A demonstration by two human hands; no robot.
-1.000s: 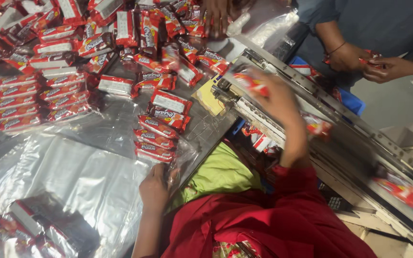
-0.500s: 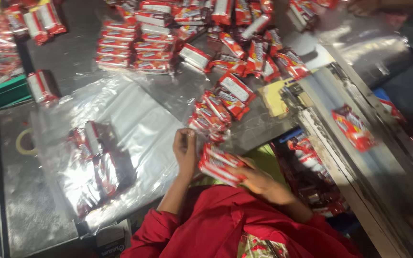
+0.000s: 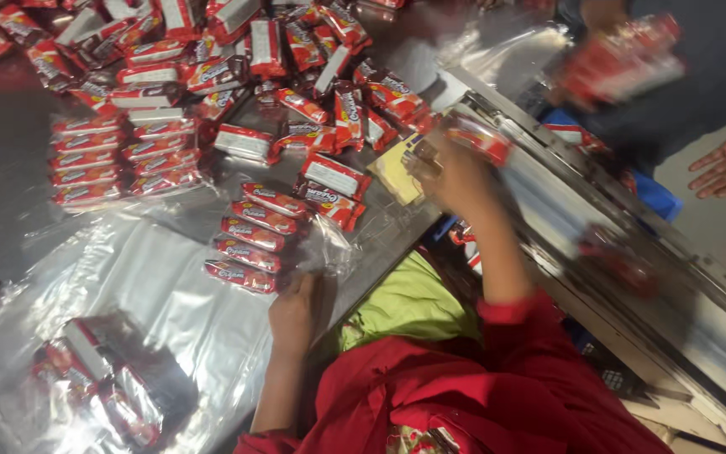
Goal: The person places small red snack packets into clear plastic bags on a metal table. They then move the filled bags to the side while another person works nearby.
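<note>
Her left hand (image 3: pixel 293 313) lay flat, holding nothing, beside the stacked red packets (image 3: pixel 254 240) on the counter (image 3: pixel 10 168). Her right hand (image 3: pixel 455 172) reached the conveyor (image 3: pixel 632 244); I couldn't tell its grip. A hasty grab might knock that loose stack over.

A packing line: heaped red snack packets (image 3: pixel 254 210) beside a steel conveyor (image 3: pixel 632 252).

Right hand (image 3: pixel 455 172) motion-blurred; red packet (image 3: pixel 481 139) smeared; co-worker's held packets (image 3: pixel 623 59) blurred.
</note>
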